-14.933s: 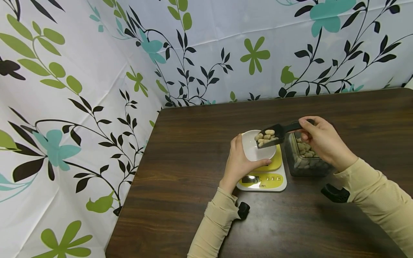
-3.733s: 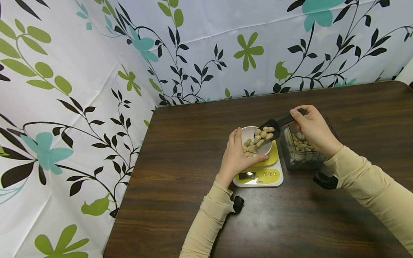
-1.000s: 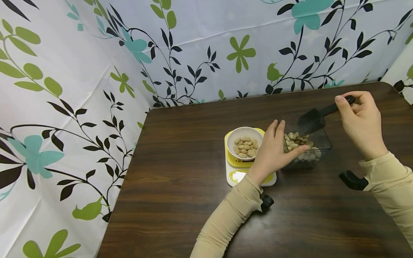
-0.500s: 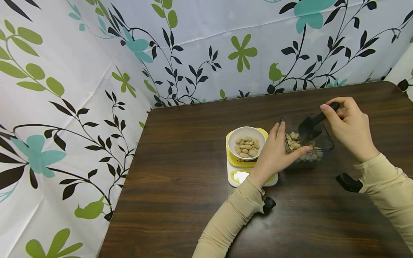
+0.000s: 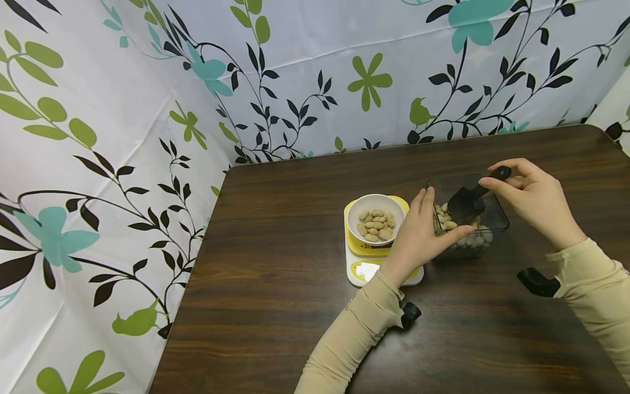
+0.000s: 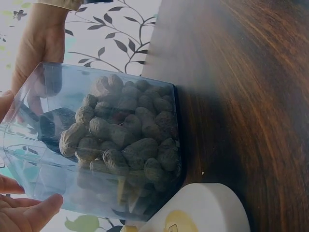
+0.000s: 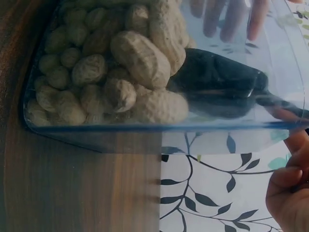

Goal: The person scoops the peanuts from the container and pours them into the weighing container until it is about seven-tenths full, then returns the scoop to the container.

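My left hand (image 5: 415,235) holds the left front corner of a clear plastic container (image 5: 497,229), fingers along its side and thumb over the front. Unshelled peanuts (image 6: 111,130) fill its lower part. My right hand (image 5: 536,202) pinches the handle of a black scoop (image 5: 465,207) above the container's right side. The scoop's blade dips inside, tilted down, its edge against the peanuts in the right wrist view. Left of the container, a white bowl (image 5: 351,229) with several peanuts (image 5: 376,223) stands on a yellow and white kitchen scale (image 5: 350,260).
The brown wooden table (image 5: 275,284) carries everything. A white curtain (image 5: 305,71) with leaf and flower prints hangs behind and to the left. My left wrist covers part of the scale's front panel, where glare shows.
Earlier, my left hand held the bowl while the scoop tipped peanuts into it. It has since moved to the container; over the last second, my right hand has lowered the scoop leftward into the peanuts.
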`<move>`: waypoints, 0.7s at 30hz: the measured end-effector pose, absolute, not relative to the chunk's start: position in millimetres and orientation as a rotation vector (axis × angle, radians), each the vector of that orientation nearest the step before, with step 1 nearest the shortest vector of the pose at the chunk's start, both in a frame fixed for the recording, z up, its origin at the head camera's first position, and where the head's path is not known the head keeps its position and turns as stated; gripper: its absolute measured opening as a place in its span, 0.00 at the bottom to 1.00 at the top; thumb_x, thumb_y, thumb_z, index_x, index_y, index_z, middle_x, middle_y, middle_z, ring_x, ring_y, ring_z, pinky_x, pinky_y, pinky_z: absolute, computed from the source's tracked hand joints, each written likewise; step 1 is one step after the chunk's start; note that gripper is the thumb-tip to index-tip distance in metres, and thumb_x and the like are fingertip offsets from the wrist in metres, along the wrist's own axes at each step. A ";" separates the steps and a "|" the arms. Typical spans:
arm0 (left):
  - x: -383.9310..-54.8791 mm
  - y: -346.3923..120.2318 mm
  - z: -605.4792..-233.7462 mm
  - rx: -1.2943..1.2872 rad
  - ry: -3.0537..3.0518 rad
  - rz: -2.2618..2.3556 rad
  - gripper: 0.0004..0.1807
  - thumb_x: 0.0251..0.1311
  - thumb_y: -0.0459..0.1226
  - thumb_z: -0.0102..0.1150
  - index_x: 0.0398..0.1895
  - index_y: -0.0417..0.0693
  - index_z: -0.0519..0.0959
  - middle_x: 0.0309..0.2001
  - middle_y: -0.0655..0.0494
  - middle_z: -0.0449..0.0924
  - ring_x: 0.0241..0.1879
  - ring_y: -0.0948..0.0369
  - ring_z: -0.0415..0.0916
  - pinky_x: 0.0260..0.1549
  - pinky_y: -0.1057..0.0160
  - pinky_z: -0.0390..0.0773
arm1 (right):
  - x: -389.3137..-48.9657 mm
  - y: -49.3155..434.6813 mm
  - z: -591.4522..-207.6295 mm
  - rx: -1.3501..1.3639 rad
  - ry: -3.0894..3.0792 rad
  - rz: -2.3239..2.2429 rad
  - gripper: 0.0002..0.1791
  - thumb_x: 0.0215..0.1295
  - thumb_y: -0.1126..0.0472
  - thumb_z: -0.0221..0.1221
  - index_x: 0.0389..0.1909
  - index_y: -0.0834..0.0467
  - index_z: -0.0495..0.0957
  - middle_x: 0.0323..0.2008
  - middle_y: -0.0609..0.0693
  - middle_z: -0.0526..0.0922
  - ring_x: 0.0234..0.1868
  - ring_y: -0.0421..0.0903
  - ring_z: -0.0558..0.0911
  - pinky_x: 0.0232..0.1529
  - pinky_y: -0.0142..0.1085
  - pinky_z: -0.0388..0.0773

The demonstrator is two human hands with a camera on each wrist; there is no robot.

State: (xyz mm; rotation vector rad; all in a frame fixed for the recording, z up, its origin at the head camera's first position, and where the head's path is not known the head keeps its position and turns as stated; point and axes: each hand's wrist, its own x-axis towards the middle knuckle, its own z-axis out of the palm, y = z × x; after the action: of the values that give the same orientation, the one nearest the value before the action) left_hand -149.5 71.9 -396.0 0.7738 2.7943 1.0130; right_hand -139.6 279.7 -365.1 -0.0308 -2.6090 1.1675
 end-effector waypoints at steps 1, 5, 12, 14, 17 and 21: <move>-149.5 72.0 -395.8 0.774 2.796 1.010 0.51 0.56 0.65 0.49 0.74 0.50 0.43 0.74 0.51 0.46 0.72 0.59 0.52 0.64 0.61 0.65 | -139.5 280.5 -364.6 -0.037 -2.622 1.189 0.17 0.62 0.48 0.58 0.51 0.47 0.72 0.19 0.16 0.75 0.14 0.39 0.61 0.17 0.37 0.53; -149.3 71.9 -394.6 0.771 2.795 0.999 0.51 0.56 0.65 0.49 0.74 0.51 0.42 0.74 0.51 0.46 0.72 0.59 0.52 0.64 0.62 0.65 | -139.0 283.5 -362.2 -0.044 -2.684 1.230 0.20 0.65 0.46 0.54 0.58 0.40 0.69 0.20 0.24 0.78 0.16 0.40 0.65 0.17 0.38 0.56; -149.7 71.4 -394.7 0.763 2.792 1.003 0.51 0.56 0.65 0.49 0.74 0.53 0.41 0.74 0.52 0.45 0.72 0.60 0.52 0.64 0.62 0.65 | -138.8 289.9 -361.1 0.103 -2.709 1.291 0.21 0.70 0.52 0.48 0.64 0.42 0.65 0.22 0.35 0.79 0.22 0.38 0.70 0.21 0.35 0.61; -149.9 71.4 -395.0 0.768 2.794 1.004 0.51 0.56 0.65 0.50 0.74 0.52 0.41 0.74 0.52 0.45 0.72 0.60 0.51 0.64 0.62 0.64 | -138.6 291.4 -362.2 0.115 -2.711 1.248 0.20 0.71 0.53 0.47 0.63 0.44 0.65 0.21 0.37 0.77 0.21 0.38 0.70 0.21 0.34 0.60; -150.0 71.7 -395.0 0.775 2.800 0.996 0.51 0.56 0.65 0.50 0.74 0.51 0.42 0.74 0.52 0.45 0.72 0.60 0.51 0.64 0.62 0.64 | -138.1 292.9 -363.6 0.108 -2.719 1.159 0.18 0.72 0.54 0.45 0.61 0.48 0.65 0.19 0.40 0.72 0.18 0.39 0.67 0.19 0.34 0.59; -150.0 71.7 -394.7 0.777 2.805 0.990 0.51 0.55 0.65 0.50 0.74 0.50 0.43 0.74 0.53 0.46 0.72 0.60 0.51 0.64 0.63 0.64 | -138.0 292.6 -363.5 0.107 -2.730 1.065 0.17 0.72 0.54 0.44 0.58 0.52 0.65 0.19 0.42 0.70 0.15 0.40 0.64 0.17 0.35 0.58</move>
State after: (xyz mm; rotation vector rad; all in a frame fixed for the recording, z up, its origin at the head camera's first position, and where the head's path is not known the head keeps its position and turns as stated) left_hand -150.0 71.7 -394.7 0.7767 2.8053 0.9898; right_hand -138.0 292.6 -363.5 0.1071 -2.7298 1.0647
